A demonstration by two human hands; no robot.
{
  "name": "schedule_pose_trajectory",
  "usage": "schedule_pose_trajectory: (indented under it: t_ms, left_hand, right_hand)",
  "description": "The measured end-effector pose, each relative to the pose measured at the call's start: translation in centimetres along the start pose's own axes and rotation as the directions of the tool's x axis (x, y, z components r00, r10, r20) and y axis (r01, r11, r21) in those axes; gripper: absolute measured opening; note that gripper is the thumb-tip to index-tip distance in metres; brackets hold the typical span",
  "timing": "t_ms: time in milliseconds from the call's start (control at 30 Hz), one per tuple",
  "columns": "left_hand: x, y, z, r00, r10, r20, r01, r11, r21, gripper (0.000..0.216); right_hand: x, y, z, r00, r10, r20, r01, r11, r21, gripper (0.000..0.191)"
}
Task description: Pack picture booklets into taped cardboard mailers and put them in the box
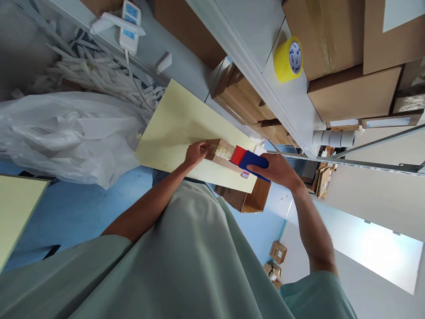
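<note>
A small brown cardboard box [222,149] lies on a pale yellow tabletop [172,128]. My left hand [196,153] grips the box's near end, fingers curled round it. My right hand [278,170] is wrapped round the blue handle of a red and blue tape dispenser [247,159], whose red head is pressed on the far part of the box. Clear tape shines across the box top between my two hands.
A grey shelf rack holds a yellow tape roll [288,60], large cartons [352,95] and white rolls [334,138]. A big clear plastic bag [66,133] and white strips lie left of the table. A power strip [130,24] is above. An open carton [247,199] sits on the blue floor.
</note>
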State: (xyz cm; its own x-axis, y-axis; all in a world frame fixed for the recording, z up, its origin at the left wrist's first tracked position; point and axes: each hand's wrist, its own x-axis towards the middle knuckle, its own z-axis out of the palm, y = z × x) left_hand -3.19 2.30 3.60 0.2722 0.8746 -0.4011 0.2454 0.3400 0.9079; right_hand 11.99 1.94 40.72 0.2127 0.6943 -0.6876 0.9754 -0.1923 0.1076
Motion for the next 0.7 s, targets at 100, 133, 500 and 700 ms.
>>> schedule_pose_trajectory:
  t_ms: [100,133,500,700]
  left_hand:
    - [0.0,-0.2,-0.3,0.997,-0.067,-0.027,0.067,0.998,-0.010,0.032]
    - [-0.1,-0.3,-0.5,0.995,-0.099,-0.034,0.099,0.995,-0.009,0.036]
    - [-3.9,3.5,0.1,0.937,0.345,0.057,-0.338,0.935,-0.107,0.064]
    - [-2.8,4.0,1.2,0.914,0.389,0.115,-0.400,0.911,0.098,0.056]
  right_hand:
    - [-0.2,-0.1,0.1,1.000,-0.014,0.004,0.014,1.000,-0.012,0.058]
    - [-0.3,-0.1,0.1,1.000,-0.020,0.007,0.020,1.000,-0.013,0.059]
    - [-0.9,-0.1,0.6,0.999,0.018,0.042,-0.019,1.000,0.013,0.060]
    - [-0.7,-0.1,0.6,0.999,0.026,0.023,-0.026,1.000,-0.010,0.060]
